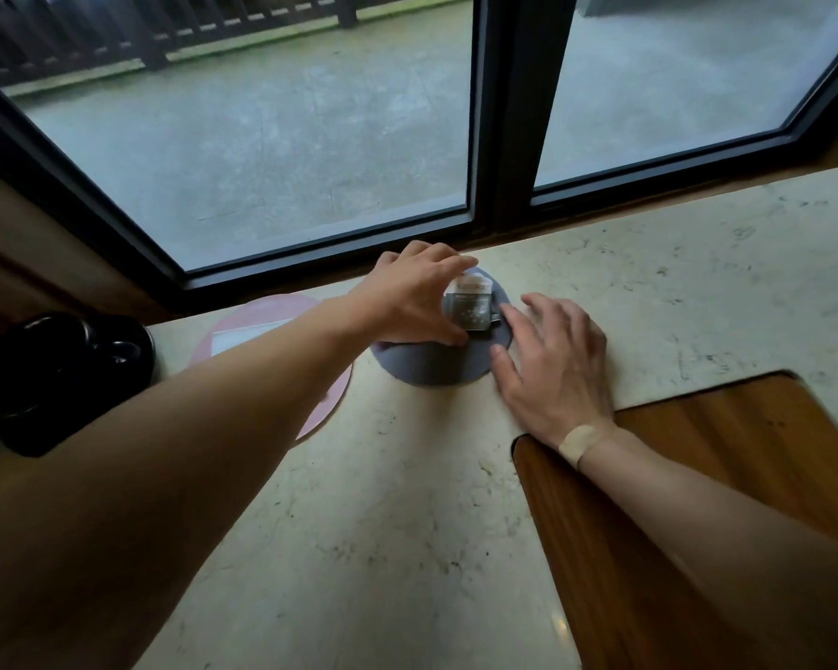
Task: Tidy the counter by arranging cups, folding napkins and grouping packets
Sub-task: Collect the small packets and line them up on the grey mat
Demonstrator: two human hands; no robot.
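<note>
A small stack of packets (470,309), grey below and white-tan above, lies on a round grey-blue mat (431,367) near the window edge of the marble counter (383,500). My left hand (414,295) arches over the packets, thumb and fingers pinching their left side. My right hand (555,365) rests flat on the counter at the mat's right edge, fingers spread, fingertips touching the packets' right side. A folded white napkin (243,337) lies on a pink round mat (332,394) to the left, partly hidden by my left forearm.
Black cups on a dark tray (59,374) stand at the far left of the counter. A wooden inlay panel (697,500) fills the near right. A dark-framed window (504,137) runs directly behind the counter.
</note>
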